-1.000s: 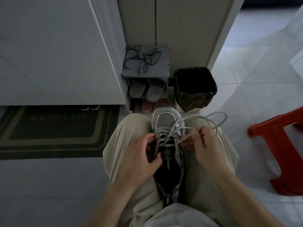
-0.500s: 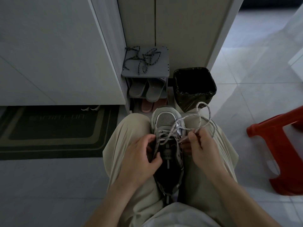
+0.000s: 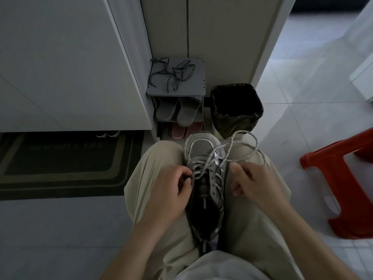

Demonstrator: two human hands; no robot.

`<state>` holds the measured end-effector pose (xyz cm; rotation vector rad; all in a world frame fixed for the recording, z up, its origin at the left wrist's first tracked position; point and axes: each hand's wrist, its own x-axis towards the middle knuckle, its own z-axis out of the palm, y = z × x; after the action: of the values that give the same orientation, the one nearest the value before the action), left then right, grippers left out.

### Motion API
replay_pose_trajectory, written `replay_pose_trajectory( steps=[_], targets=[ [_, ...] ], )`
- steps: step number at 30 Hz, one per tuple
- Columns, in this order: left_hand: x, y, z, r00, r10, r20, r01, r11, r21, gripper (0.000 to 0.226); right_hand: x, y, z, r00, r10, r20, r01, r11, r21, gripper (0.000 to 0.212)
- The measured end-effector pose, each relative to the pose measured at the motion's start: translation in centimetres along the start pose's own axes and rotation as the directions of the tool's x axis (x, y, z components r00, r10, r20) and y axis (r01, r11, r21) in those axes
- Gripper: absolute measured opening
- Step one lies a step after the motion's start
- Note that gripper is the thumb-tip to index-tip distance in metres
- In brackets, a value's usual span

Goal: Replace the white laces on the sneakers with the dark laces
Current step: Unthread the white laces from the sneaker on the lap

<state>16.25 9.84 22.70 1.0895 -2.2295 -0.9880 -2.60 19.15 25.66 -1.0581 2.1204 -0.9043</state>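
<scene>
dim light. straight beyond the grip, a grey shoe rack [image 3: 198,85] stands against pale cabinet doors [image 3: 222,37], with a black-lined bin [image 3: 236,122] just right of it. far left of the grip a dark doormat [image 3: 60,166] lies on the white tiled floor [image 3: 312,110]. a red stool [image 3: 323,156] stands well right.

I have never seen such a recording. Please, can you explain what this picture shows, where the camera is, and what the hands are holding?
There is no machine here. A person wears the camera on the head, so you look down at their own lap. A grey sneaker lies between the thighs, with its toe pointing away. The left hand grips its side. The right hand pinches the white lace, which loops loosely above the knee. The dark laces lie on a small grey shoe rack ahead, beside a bin.
</scene>
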Motion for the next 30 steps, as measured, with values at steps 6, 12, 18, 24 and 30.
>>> replay_pose_trajectory(
  steps=[6, 12, 18, 24, 30],
  targets=[
    [1.5, 0.7, -0.1, 0.991, -0.083, 0.108, 0.079, 0.996, 0.044, 0.008, -0.7, 1.1, 2.0, 0.984, -0.176, -0.016, 0.170, 0.968, -0.186, 0.054],
    [2.6, 1.8, -1.1, 0.993, -0.089, 0.073, 0.069, 0.968, 0.240, 0.005, -1.0, 0.1, 1.7, 0.972, -0.232, -0.041, 0.223, 0.961, -0.163, 0.028],
    [2.9, 2.5, -1.4, 0.987, -0.112, 0.115, 0.084, 0.972, 0.221, 0.008, -1.2, 0.3, 1.4, 0.970, -0.242, 0.012, 0.238, 0.942, -0.237, 0.031],
    [3.3, 2.3, -1.3, 0.971, -0.167, 0.171, 0.141, 0.978, 0.157, 0.008, -1.1, -0.2, 2.2, 0.972, -0.208, 0.110, 0.234, 0.905, -0.356, 0.054],
    [3.9, 2.8, -2.2, 0.982, -0.053, 0.181, 0.009, 0.971, 0.238, 0.006, -0.7, -0.4, 2.1, 0.975, -0.183, 0.122, 0.214, 0.920, -0.328, 0.045]
  ],
)
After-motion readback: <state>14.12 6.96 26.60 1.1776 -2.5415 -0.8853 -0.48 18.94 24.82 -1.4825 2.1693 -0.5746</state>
